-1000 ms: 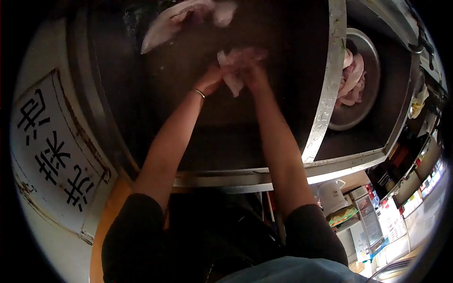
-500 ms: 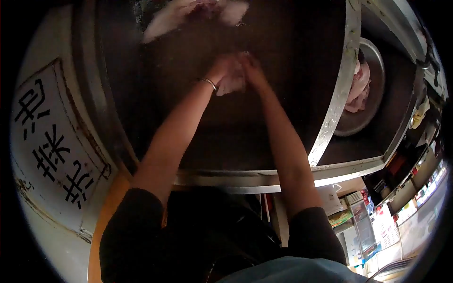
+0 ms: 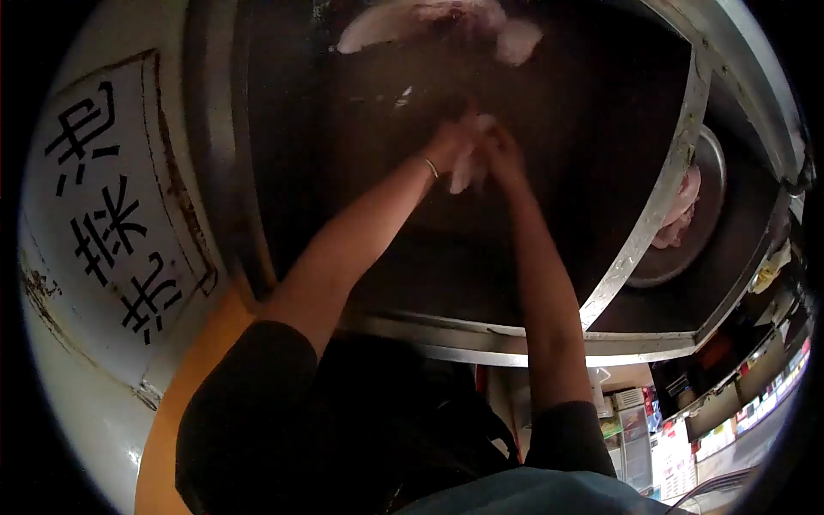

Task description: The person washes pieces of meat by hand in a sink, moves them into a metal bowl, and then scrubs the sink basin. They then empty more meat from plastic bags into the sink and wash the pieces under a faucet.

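Observation:
Over the dark sink [image 3: 386, 287], which holds murky water, both of my hands come together around a small piece of pale raw meat [image 3: 462, 174]. My left hand [image 3: 448, 144], with a bangle at its wrist, is closed on the piece from the left. From the other side my right hand [image 3: 504, 154] grips it, fingers bent and slightly blurred. The meat's lower end hangs out between the hands. Further back in the sink lies a larger pale, pinkish piece of raw meat [image 3: 386, 26], beside a rounded pale lump [image 3: 518, 41].
A metal divider [image 3: 639, 249] separates this sink from a second basin on the right. There a round metal bowl [image 3: 714, 193] holds more pale raw meat [image 3: 682, 210]. A white sign [image 3: 103, 197] with black characters is on the left wall. Shelves [image 3: 635, 429] with goods stand at lower right.
The view has shifted, so the whole scene sits further right and lower. My hands stay together on the meat, which now shows as a narrower strip between them.

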`<action>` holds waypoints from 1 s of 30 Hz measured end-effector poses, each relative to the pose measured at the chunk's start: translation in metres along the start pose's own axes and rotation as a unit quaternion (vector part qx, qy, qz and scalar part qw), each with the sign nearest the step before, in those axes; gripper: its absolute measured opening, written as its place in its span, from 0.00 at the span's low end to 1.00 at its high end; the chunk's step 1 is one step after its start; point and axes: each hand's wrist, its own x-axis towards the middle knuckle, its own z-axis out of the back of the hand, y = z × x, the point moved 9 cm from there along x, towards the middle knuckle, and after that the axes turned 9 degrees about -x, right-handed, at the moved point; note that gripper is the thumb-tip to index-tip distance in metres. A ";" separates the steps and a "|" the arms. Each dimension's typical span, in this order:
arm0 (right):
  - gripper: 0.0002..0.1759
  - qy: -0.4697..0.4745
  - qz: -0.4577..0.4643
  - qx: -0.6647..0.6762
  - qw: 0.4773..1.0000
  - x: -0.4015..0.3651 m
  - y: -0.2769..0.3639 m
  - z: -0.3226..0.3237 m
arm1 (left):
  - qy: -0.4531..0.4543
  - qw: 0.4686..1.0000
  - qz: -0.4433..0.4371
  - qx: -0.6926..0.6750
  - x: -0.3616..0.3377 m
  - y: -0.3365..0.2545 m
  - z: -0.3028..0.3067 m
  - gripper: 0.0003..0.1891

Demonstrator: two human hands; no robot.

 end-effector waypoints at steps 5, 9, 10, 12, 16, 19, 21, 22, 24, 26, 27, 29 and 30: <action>0.18 0.006 -0.040 -0.070 0.997 0.015 -0.019 0.007 | -0.101 0.918 -0.120 0.363 -0.011 -0.012 0.007 0.14; 0.17 -0.090 -0.033 -0.120 0.988 0.025 -0.010 0.052 | 0.029 0.877 -0.151 0.455 -0.037 -0.007 -0.035 0.20; 0.17 -0.110 -0.030 -0.090 0.989 0.024 -0.005 0.062 | 0.024 0.881 -0.104 0.461 -0.038 -0.004 -0.038 0.19; 0.17 -0.130 -0.027 -0.064 0.989 0.017 -0.002 0.070 | 0.032 0.871 -0.052 0.487 -0.027 0.014 -0.023 0.19; 0.18 -0.082 0.119 -0.162 0.976 -0.010 0.003 0.054 | 0.078 0.951 -0.061 0.293 -0.030 0.020 -0.027 0.21; 0.19 -0.074 0.137 -0.197 0.968 -0.027 0.015 0.050 | 0.019 0.938 -0.111 0.327 -0.014 0.030 0.012 0.23; 0.18 -0.078 0.116 -0.208 0.968 -0.042 0.045 0.052 | 0.006 0.855 -0.059 0.515 -0.016 0.022 0.020 0.22; 0.18 -0.107 0.047 -0.136 0.984 -0.055 0.072 0.062 | -0.003 0.800 -0.030 0.600 -0.019 0.018 0.024 0.22; 0.17 -0.185 0.098 -0.076 0.975 -0.075 0.113 0.092 | 0.010 0.740 -0.096 0.665 -0.025 -0.008 0.011 0.19; 0.18 -0.262 0.244 -0.087 0.930 -0.107 0.163 0.134 | 0.032 0.740 -0.191 0.644 -0.027 -0.041 -0.027 0.17; 0.19 -0.290 0.274 -0.085 0.913 -0.126 0.192 0.151 | -0.013 0.800 -0.168 0.576 -0.022 -0.066 -0.038 0.16; 0.21 -0.368 0.293 -0.023 0.882 -0.156 0.220 0.195 | -0.045 0.815 -0.233 0.529 -0.009 -0.108 -0.056 0.16; 0.24 -0.406 0.294 0.023 0.865 -0.171 0.221 0.221 | -0.031 0.771 -0.323 0.548 -0.003 -0.130 -0.071 0.17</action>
